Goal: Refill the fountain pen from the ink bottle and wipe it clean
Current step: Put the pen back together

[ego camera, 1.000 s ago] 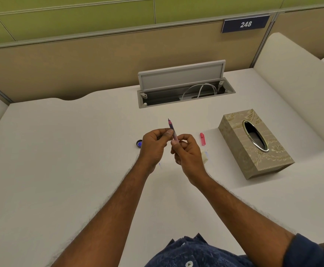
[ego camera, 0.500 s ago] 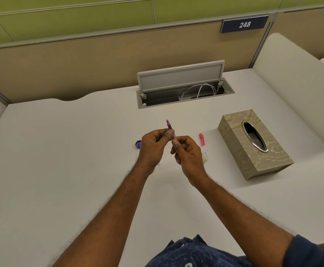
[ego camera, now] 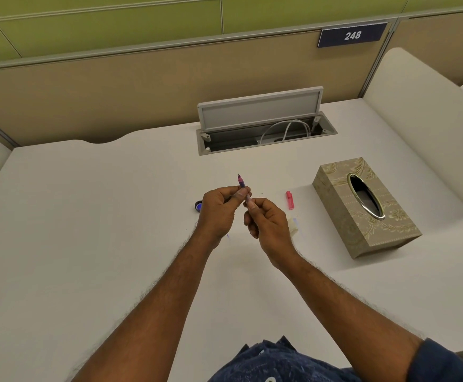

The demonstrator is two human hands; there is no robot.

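Both my hands hold a thin pink fountain pen above the middle of the white desk, nib pointing up and away. My left hand pinches the front section just below the nib. My right hand pinches the lower part of the pen. Behind my left hand, a small dark ink bottle with blue ink stands on the desk, partly hidden. A pink pen part lies to the right. A crumpled white tissue with blue marks peeks out beside my right hand.
A beige patterned tissue box sits at the right. An open cable hatch with white cables lies at the back of the desk. Partition walls stand behind and at both sides. Small blue ink spots mark the desk near my hands.
My hands have barely moved. The pen has slid down a little between my fingers, so less of it shows above my left hand.
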